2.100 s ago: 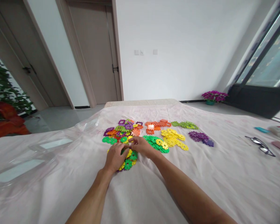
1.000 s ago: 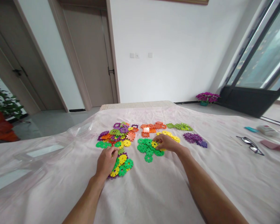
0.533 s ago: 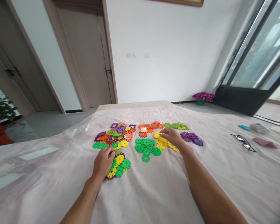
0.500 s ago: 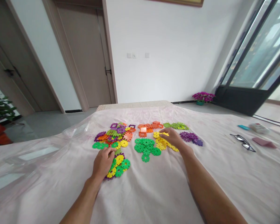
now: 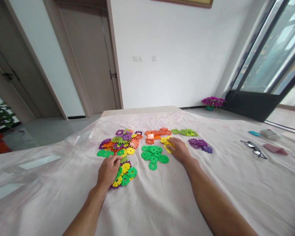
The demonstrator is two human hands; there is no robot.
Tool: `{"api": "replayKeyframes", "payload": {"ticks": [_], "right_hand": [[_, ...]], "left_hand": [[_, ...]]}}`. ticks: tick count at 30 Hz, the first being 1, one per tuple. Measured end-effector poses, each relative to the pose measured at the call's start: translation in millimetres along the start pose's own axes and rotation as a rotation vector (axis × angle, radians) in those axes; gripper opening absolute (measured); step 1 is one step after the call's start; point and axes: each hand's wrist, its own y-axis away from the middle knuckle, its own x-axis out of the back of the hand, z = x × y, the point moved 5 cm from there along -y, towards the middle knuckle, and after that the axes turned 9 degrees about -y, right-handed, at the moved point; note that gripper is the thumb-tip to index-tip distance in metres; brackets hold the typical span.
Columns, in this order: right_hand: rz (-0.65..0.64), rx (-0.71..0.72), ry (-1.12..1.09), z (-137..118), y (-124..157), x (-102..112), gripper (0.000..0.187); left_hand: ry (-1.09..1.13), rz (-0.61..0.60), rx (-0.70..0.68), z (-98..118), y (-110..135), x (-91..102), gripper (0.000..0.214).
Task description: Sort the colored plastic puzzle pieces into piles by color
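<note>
Flat plastic snowflake pieces lie sorted by colour on a pale cloth (image 5: 162,203). My left hand (image 5: 108,169) rests with curled fingers on a small mixed stack of yellow, green and purple pieces (image 5: 125,172). My right hand (image 5: 179,148) lies flat, fingers stretched, over the yellow pile (image 5: 165,140), most of which it hides. A green pile (image 5: 153,154) sits between my hands. Orange pieces (image 5: 157,133), light green pieces (image 5: 186,132) and purple pieces (image 5: 199,144) lie behind and to the right. An unsorted mixed heap (image 5: 120,142) lies beyond my left hand.
Clear plastic containers (image 5: 36,162) lie on the cloth at the left. Glasses (image 5: 253,149), a teal item (image 5: 254,133), a white box (image 5: 269,133) and a maroon card (image 5: 275,149) sit at the right. Doors, a wall and potted flowers (image 5: 212,102) stand beyond.
My right hand carried a yellow piece from the mixed stack to the yellow pile and now lies flat on that pile. My left hand has stayed on the mixed stack.
</note>
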Motion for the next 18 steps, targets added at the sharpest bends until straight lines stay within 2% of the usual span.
{"api": "replayKeyframes", "payload": {"ticks": [5, 9, 14, 18], "right_hand": [[0.011, 0.044, 0.006, -6, 2, 0, 0.052], [-0.042, 0.092, -0.023, -10, 3, -5, 0.043], [0.11, 0.142, -0.035, -12, 1, 0, 0.031], [0.214, 0.262, -0.107, -42, 0, -1, 0.023]], "left_hand": [[0.006, 0.005, 0.008, 0, 0, 0.3, 0.024], [0.004, -0.012, 0.008, 0, 0, -0.9, 0.026], [0.013, -0.015, 0.008, -1, -1, -2.5, 0.027], [0.051, -0.004, 0.042, -3, -1, -2.6, 0.027]]}}
